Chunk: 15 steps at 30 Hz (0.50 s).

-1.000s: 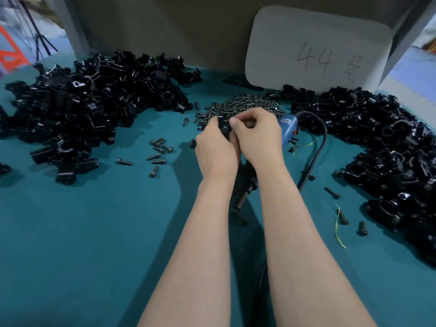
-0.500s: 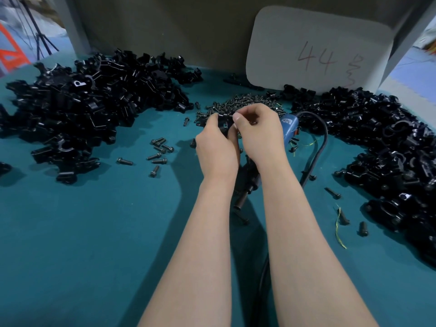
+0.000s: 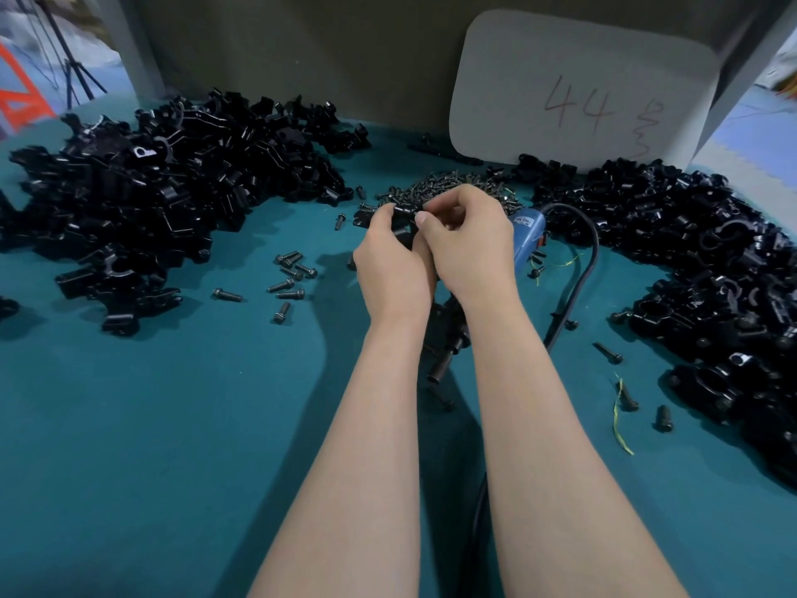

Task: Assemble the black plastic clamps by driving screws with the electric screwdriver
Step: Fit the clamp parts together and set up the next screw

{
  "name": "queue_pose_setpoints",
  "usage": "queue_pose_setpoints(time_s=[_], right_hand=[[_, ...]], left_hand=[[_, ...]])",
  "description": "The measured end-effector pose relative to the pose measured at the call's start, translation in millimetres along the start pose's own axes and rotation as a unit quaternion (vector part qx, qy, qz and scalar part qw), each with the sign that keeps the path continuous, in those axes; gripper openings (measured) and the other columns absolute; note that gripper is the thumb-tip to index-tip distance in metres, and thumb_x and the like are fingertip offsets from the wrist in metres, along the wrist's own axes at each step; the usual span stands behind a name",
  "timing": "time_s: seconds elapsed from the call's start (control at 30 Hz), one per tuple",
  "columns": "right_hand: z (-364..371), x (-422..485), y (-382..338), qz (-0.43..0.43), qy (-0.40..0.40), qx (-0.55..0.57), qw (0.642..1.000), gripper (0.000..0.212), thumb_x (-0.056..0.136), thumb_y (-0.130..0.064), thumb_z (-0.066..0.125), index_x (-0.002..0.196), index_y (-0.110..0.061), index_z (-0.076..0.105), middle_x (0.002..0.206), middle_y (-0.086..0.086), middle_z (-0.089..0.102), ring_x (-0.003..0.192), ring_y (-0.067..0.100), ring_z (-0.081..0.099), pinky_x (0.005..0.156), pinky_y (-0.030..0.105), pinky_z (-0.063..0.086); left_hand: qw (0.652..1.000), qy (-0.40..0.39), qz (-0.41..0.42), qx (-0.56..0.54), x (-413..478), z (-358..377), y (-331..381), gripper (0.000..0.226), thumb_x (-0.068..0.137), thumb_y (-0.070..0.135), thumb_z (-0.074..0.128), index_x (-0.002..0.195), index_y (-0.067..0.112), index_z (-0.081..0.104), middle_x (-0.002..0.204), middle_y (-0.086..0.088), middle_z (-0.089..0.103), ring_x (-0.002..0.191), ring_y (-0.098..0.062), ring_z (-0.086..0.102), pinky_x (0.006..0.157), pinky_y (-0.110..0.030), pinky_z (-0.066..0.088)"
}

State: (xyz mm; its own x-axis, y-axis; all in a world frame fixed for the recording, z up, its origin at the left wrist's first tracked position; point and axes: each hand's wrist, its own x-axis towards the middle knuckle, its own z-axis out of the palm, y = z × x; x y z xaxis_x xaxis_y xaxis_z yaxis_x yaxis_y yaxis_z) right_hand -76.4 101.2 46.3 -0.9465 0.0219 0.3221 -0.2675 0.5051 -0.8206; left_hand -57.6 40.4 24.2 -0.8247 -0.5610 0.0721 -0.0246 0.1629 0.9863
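While left hand (image 3: 390,261) grips a glossy black clamp (image 3: 403,214), right hand (image 3: 470,248) curled, pinching its top

Both bare forearms reach forward from the lower edge and converge, the wrists close together, just on the near side of the screw pile (image 3: 448,187). The left hand (image 3: 390,261) shows its back, its fingers curled up and round a black clamp piece (image 3: 403,214), which it grips at the pile's near edge. The right hand (image 3: 470,248) lies against the left, knuckles raised and fingers bent inward, its thumb tip pressed to the same piece. Whatever the right fingers pinch underneath is hidden.
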Motion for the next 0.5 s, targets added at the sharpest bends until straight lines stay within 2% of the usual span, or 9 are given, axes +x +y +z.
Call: queue_pose_setpoints(time_s=[0.13,0.23,0.4,0.5], right_hand=[[1.7,-0.9,-2.0,-0.008,-0.004,-0.013,1.000,0.004,0.090,-0.015,0.062,0.094,-0.014,0.063,0.080,-0.012,0.056,0.070,0.000,0.049,0.069,0.009,0.037],[2.1,-1.6,-3.1,-0.003,0.002,-0.002,1.000,0.003,0.090,-0.016,0.062,0.093,-0.015,0.063,0.079,-0.013,0.056,0.071,0.000,0.050,0.072,0.012,0.039],[3.3,-1.5,-4.0,0.007,0.011,0.016,1.000,0.001,0.091,-0.017,0.062,0.092,-0.017,0.061,0.076,-0.017,0.054,0.073,-0.001,0.051,0.071,0.010,0.040],[2.8,-0.3,-3.8,0.024,0.019,0.036,0.999,0.003,0.090,-0.017,0.063,0.092,-0.016,0.062,0.077,-0.015,0.056,0.071,-0.002,0.051,0.066,0.006,0.040]], left_hand=[[1.000,0.013,-0.011,-0.026,-0.2,-1.1,0.7,0.040,0.094,0.021,0.058,0.133,0.017,0.054,0.121,-0.003,0.064,0.113,-0.018,0.059,0.095,-0.032,0.049],[0.999,0.015,-0.012,-0.046,-0.9,-0.3,1.0,0.040,0.094,0.018,0.058,0.134,0.016,0.053,0.123,-0.002,0.063,0.114,-0.015,0.058,0.092,-0.025,0.046],[0.998,0.011,-0.009,-0.065,-1.9,3.0,2.2,0.045,0.096,0.014,0.055,0.140,0.012,0.048,0.133,-0.006,0.058,0.123,-0.018,0.053,0.103,-0.030,0.043],[0.998,0.021,0.001,-0.061,-2.8,3.9,1.0,0.045,0.095,0.017,0.056,0.140,0.015,0.049,0.134,-0.004,0.057,0.118,-0.011,0.053,0.094,-0.018,0.041]])
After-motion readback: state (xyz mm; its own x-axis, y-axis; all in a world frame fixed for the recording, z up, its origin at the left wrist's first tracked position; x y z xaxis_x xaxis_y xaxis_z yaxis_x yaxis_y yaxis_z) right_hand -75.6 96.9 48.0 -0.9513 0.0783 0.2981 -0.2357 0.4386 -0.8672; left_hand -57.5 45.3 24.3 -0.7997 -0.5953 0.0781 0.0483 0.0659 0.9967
